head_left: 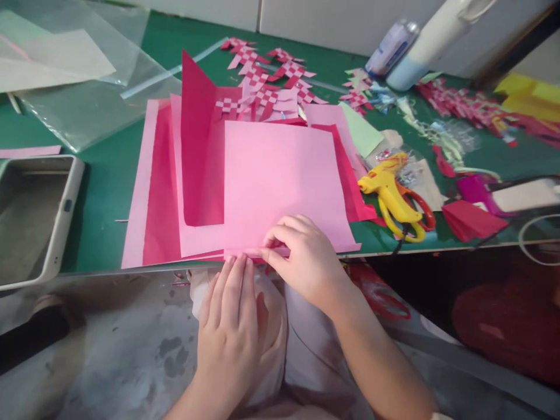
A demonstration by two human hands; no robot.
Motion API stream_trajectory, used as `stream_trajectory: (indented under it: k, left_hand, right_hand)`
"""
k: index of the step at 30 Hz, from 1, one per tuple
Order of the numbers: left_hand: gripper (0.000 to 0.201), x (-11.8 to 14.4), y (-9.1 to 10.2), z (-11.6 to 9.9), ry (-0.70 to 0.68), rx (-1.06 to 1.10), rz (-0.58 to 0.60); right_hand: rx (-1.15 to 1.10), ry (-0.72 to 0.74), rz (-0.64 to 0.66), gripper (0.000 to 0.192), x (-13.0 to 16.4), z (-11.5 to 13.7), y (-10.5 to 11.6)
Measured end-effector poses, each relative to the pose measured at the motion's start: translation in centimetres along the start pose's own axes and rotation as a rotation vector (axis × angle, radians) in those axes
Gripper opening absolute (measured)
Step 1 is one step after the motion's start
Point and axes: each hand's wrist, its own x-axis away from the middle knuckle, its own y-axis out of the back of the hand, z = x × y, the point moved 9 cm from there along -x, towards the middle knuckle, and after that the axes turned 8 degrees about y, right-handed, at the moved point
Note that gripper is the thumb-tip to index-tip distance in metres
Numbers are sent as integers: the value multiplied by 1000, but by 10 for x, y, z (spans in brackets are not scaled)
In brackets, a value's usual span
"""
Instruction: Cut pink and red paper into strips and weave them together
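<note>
A light pink sheet of paper (280, 175) lies over other sheets at the table's front edge, with a narrow strip folded up along its near side. My right hand (306, 256) pinches this fold between thumb and fingers. My left hand (230, 315) has its fingers stretched out side by side, their tips resting on the left end of the fold. Its thumb is partly hidden below. Underneath and to the left are a folded dark pink sheet (199, 157) and more pink sheets (135, 204).
Behind the sheets lie woven pink checkered paper pieces (258, 79). To the right are yellow-handled scissors (387, 186), a red folded paper (472, 220), a can (391, 46) and a white bottle (431, 49). A phone (39, 216) and clear plastic bags (100, 111) are on the left.
</note>
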Motion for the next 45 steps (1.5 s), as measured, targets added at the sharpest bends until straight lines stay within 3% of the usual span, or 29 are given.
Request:
stream_trajectory:
  k: [19, 27, 33, 37, 42, 45]
  left_hand:
    - [69, -3, -1, 3, 82, -122, 44]
    - [66, -6, -1, -2, 64, -185, 72]
    - [67, -3, -6, -1, 88, -143, 104]
    - [73, 1, -5, 4, 95, -151, 46]
    - [76, 6, 14, 19, 178, -179, -81]
    - [74, 6, 23, 8, 144, -172, -149]
  right_hand:
    - [77, -74, 68, 25, -5, -11, 1]
    - [71, -161, 100, 22, 15, -38, 22]
    - [66, -216, 99, 26, 18, -47, 24]
    - [69, -218, 121, 25, 16, -47, 23]
    - [82, -222, 136, 26, 16, -47, 23]
    - [85, -225, 140, 26, 15, -48, 22]
